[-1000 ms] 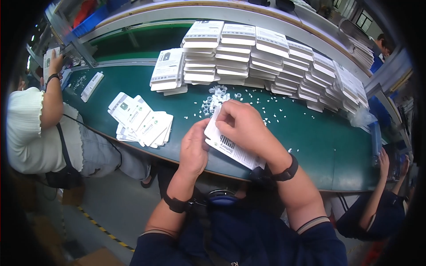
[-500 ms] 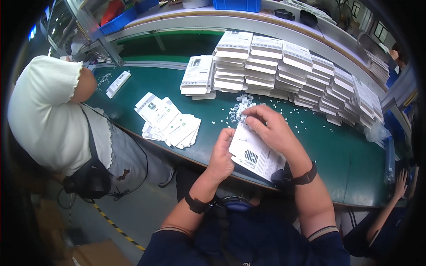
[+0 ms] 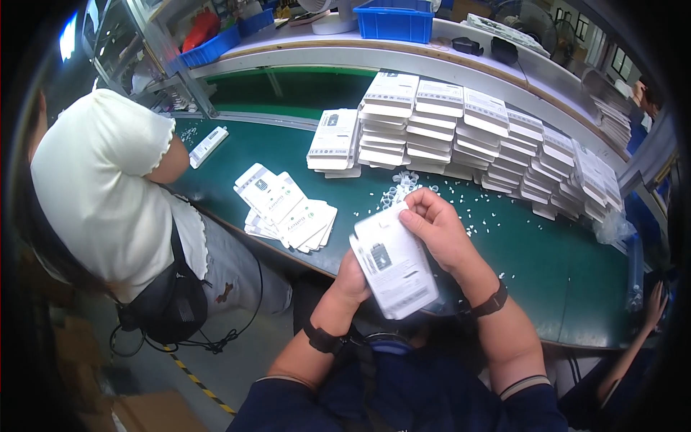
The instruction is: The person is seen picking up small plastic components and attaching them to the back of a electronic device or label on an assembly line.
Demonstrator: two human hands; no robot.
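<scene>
Hiding left hand (image 3: 353, 272), white box (image 3: 396, 263)

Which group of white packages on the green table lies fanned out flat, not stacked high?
The fanned packages at the table's near left edge; the others stand in tall stacks behind.

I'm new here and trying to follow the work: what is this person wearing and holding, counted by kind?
Hands: 2, the left hand and the right hand
White package, held by both hands: 1
Black wristbands: 2, the left wristband and the right wristband
Total: 5
</scene>
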